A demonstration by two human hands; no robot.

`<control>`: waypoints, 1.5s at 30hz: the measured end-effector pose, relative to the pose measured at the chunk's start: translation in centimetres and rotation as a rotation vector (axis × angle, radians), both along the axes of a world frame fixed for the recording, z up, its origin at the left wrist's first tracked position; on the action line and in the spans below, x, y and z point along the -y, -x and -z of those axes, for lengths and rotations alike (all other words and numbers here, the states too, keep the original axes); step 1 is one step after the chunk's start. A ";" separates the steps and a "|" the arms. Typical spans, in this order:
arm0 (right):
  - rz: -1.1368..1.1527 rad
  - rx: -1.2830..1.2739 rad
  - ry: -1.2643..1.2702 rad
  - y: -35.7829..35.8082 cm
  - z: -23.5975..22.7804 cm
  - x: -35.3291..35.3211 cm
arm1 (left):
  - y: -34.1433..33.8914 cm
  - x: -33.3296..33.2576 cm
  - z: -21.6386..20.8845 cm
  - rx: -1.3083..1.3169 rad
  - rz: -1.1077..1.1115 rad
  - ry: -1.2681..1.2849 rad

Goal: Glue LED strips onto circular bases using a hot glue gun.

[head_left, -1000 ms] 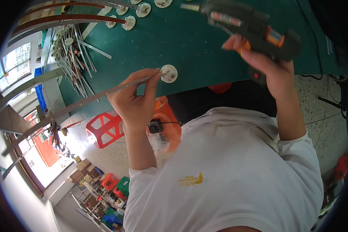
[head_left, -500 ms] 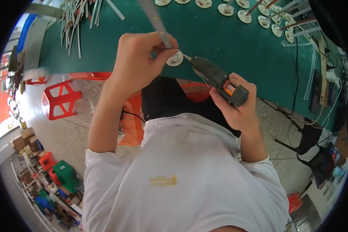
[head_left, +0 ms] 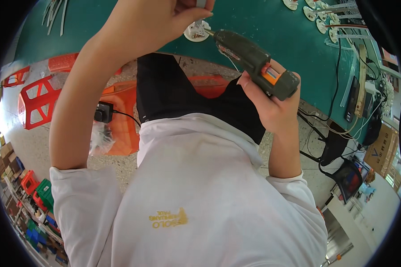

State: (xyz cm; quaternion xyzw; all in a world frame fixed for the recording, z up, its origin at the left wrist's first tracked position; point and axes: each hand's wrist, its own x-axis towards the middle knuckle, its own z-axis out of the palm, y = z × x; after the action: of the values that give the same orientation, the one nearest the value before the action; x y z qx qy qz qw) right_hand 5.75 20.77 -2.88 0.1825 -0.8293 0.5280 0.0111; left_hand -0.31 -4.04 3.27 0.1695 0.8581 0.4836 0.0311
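The glue gun (head_left: 254,62), gripped in your right hand (head_left: 272,104), has moved closer to the white disc (head_left: 196,32); your left hand (head_left: 153,22) now pinches a stick above it.

A glue gun (head_left: 254,62) is being held in the right hand (head_left: 272,104), its nozzle touching a small disc (head_left: 196,32) lying on the table (head_left: 263,22). The left hand (head_left: 151,22) is positioned just left of and over the disc. Further discs (head_left: 318,15) and cables (head_left: 338,58) are lying to the right. Stools (head_left: 35,100) are standing on the floor at the left.

Person wears white short-sleeve shirt (head_left: 200,196) w/ small gold chest print, black trousers (head_left: 173,89), bare forearms.
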 end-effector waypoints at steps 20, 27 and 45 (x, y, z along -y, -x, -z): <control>-0.053 -0.268 -0.354 -1.3 -1.8 1.6 | -0.2 0.0 0.3 -0.146 0.039 0.093; 0.060 -0.261 -0.433 -2.8 -1.6 3.0 | -0.1 0.1 0.2 -0.150 0.059 0.111; 0.047 -0.286 -0.396 -2.8 -1.3 3.0 | 0.1 0.1 0.3 -0.097 0.048 0.060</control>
State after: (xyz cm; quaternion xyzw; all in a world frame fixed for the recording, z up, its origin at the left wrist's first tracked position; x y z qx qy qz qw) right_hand 8.56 17.81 -1.59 0.2349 -0.9106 0.3235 0.1048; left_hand -0.44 -4.13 2.98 0.2124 0.8685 0.4479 0.0060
